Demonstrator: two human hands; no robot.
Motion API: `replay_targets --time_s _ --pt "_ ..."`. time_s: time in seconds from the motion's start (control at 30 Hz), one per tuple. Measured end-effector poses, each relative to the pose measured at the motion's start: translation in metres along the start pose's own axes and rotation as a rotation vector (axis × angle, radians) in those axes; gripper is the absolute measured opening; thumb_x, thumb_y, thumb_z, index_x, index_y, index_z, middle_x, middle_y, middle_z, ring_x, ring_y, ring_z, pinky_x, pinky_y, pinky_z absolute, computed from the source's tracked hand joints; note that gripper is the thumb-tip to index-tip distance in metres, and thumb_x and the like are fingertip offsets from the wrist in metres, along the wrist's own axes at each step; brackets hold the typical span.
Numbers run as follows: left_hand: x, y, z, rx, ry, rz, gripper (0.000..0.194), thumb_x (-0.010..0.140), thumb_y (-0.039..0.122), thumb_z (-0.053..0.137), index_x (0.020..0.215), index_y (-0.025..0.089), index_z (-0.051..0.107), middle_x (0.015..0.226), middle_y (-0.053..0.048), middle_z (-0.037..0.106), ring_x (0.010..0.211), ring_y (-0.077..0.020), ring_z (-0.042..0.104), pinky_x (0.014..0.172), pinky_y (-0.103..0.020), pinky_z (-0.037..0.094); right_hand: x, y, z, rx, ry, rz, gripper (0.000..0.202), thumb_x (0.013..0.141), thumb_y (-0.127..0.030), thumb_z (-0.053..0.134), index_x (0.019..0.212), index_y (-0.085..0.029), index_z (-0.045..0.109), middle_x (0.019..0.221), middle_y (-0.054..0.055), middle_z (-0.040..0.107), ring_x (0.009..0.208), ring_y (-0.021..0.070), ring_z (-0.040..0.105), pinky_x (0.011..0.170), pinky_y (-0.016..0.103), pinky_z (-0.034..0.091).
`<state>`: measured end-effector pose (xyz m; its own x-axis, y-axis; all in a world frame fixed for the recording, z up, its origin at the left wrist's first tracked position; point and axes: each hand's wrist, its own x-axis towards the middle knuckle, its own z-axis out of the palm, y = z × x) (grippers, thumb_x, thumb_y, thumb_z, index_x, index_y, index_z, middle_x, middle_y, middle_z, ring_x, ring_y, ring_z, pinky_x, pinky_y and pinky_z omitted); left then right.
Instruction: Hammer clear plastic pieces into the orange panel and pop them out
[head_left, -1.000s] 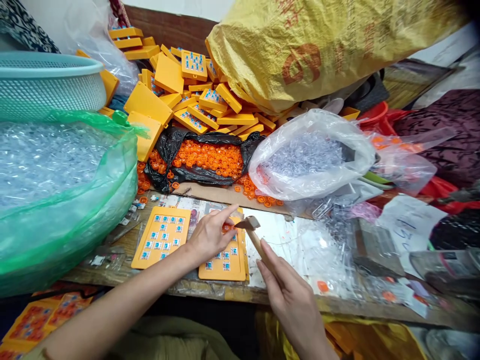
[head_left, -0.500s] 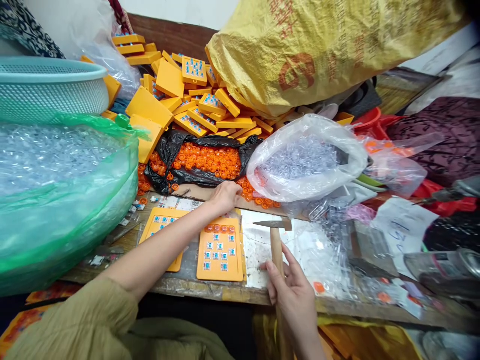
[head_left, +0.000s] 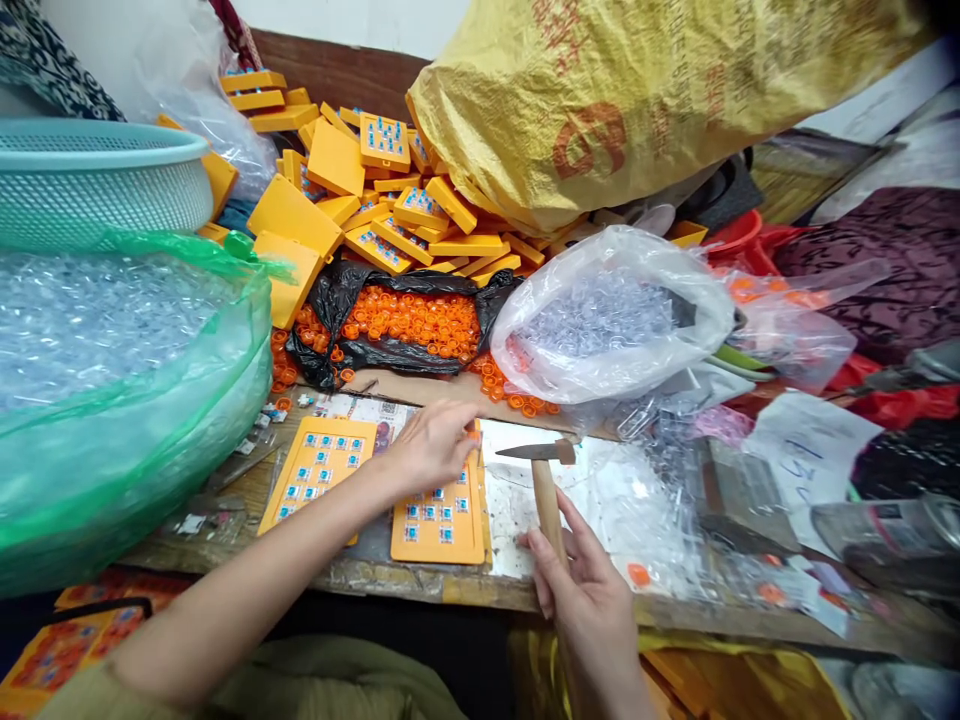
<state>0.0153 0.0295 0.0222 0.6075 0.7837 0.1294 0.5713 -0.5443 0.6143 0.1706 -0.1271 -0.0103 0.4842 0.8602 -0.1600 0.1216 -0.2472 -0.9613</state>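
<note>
My left hand (head_left: 437, 440) hangs over the top of an orange-yellow plate (head_left: 435, 550) fitted with small blue-centred switches. Its fingers are pinched together, and whatever they hold is hidden. The hand covers the plate's top row. In my right hand (head_left: 585, 580) is a small hammer (head_left: 551, 500), gripped by its wooden handle, with the metal head up beside the plate's right edge. To the left lies a second plate (head_left: 289, 480) with similar switches, partly behind my left forearm.
A black bag (head_left: 322, 295) of orange caps (head_left: 412, 318) stands behind the plates. Clear plastic pieces fill a white bag (head_left: 611, 375) at right and a green bag (head_left: 187, 420) at left. Many orange-yellow cases (head_left: 334, 157) are heaped at the back, beside a yellow sack (head_left: 517, 120).
My left hand has come back from the loose orange caps by the black bag to above the plate. The hammer has tilted and shifted slightly left in my right hand.
</note>
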Motion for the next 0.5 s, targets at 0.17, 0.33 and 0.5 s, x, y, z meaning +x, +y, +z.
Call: replay_targets --time_s 0.17,0.33,0.5 --pt "-0.043 0.006 0.005 -0.007 0.104 0.11 0.036 0.08 0.01 0.057 0.115 0.014 0.056 0.098 -0.009 0.07 0.091 -0.0236 0.063 0.082 -0.038 0.052 -0.007 -0.001 -0.007 -0.32 -0.033 -0.325 0.043 0.085 -0.034 0.061 0.127 -0.024 0.06 0.122 0.004 0.067 0.103 0.0244 0.067 0.083 0.032 0.058" --pt "-0.047 0.003 0.014 0.037 0.162 0.093 0.042 0.08 0.01 0.056 0.122 0.014 0.053 0.092 -0.008 0.07 0.084 -0.0229 0.064 0.076 -0.037 0.053 -0.01 -0.013 -0.006 -0.482 -0.125 -0.58 0.046 0.09 -0.02 0.054 0.135 -0.029 0.051 0.129 0.001 0.062 0.113 0.0196 0.062 0.096 0.027 0.05" --pt "-0.05 -0.001 0.02 0.041 0.205 0.076 0.047 0.079 0.011 0.057 0.125 0.016 0.052 0.09 -0.007 0.07 0.083 -0.0223 0.064 0.075 -0.035 0.053 -0.01 -0.015 -0.009 -0.628 -0.198 -0.559 0.046 0.092 -0.023 0.051 0.138 -0.031 0.048 0.128 0.002 0.062 0.11 0.0198 0.064 0.09 0.025 0.053"
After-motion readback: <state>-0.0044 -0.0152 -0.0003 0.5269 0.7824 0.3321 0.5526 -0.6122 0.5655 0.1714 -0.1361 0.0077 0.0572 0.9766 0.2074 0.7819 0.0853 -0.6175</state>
